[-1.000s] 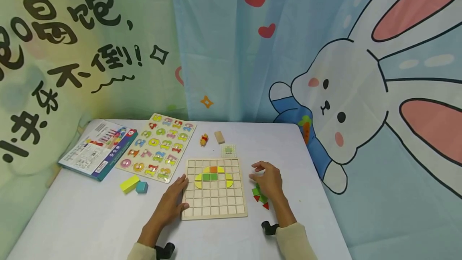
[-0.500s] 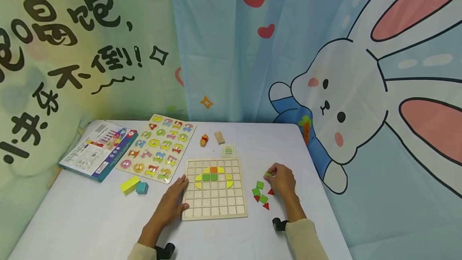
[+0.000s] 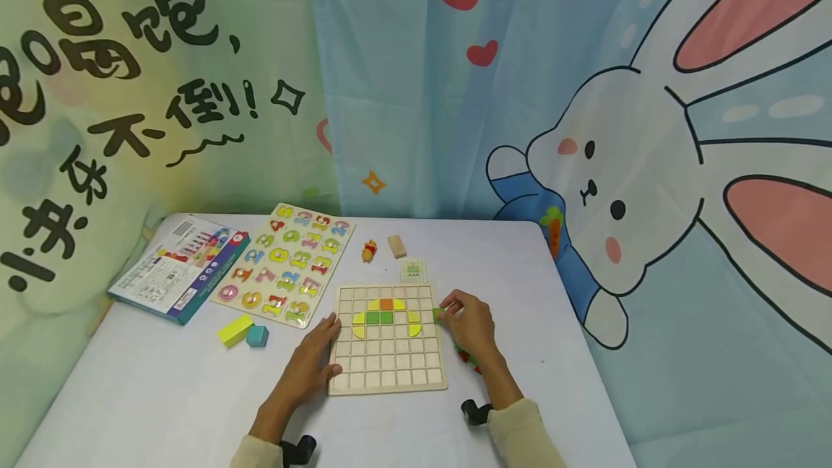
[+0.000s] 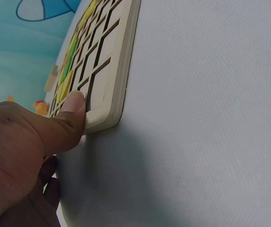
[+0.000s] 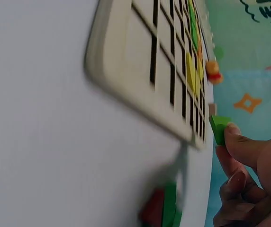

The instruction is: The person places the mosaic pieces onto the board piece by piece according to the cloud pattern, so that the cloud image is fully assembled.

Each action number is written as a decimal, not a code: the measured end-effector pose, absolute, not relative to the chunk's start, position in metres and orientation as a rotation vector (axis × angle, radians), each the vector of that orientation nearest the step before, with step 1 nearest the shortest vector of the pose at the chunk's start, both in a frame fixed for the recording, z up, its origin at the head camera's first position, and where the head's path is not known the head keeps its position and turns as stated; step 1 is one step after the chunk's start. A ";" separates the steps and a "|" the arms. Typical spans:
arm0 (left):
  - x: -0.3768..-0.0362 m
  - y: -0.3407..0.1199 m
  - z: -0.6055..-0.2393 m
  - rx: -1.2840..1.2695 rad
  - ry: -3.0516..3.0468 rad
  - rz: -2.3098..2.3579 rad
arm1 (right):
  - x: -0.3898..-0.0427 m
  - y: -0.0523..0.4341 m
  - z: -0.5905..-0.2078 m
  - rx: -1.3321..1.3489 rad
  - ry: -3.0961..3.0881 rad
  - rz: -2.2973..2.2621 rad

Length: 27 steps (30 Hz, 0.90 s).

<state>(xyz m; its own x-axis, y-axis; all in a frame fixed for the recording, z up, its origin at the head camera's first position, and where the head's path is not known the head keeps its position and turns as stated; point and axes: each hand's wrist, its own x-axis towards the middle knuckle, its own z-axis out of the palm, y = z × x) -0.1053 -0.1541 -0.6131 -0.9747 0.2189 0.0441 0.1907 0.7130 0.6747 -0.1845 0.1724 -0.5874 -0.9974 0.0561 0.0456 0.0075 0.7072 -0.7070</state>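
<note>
The wooden grid board (image 3: pixel 388 363) lies flat on the white table. Yellow curved tiles (image 3: pixel 359 325), green square tiles (image 3: pixel 380 318) and an orange tile (image 3: pixel 386 304) sit in its upper cells. My left hand (image 3: pixel 308 357) rests along the board's left side, its thumb touching the rim, as the left wrist view also shows. Between thumb and fingertips, my right hand (image 3: pixel 472 325) pinches a green tile (image 5: pixel 218 127) beside the board's upper right edge. Below that hand lie loose red and green tiles (image 3: pixel 464 357), partly hidden by it.
Behind the board are a small patterned card (image 3: pixel 412 270), a wooden block (image 3: pixel 396 246) and a bear figurine (image 3: pixel 369 250). To the left lie a number board (image 3: pixel 281 266), a box (image 3: pixel 178 266), a yellow block (image 3: pixel 235 331) and a blue block (image 3: pixel 257 336).
My right hand first moved right, picking up a green tile from beyond the loose pieces, then carried it left to the board's edge. My left hand stays where it was.
</note>
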 end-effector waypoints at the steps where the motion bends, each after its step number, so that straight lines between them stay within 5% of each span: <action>1: -0.105 -0.154 -0.613 0.346 2.871 1.125 | -0.185 0.165 -0.587 -0.044 -2.845 1.191; 13: -0.107 -0.154 -0.613 0.349 2.869 1.112 | -0.190 0.108 -0.596 0.096 -2.884 1.135; 27: -0.105 -0.155 -0.616 0.358 2.887 1.128 | -0.188 0.109 -0.597 0.149 -2.922 1.098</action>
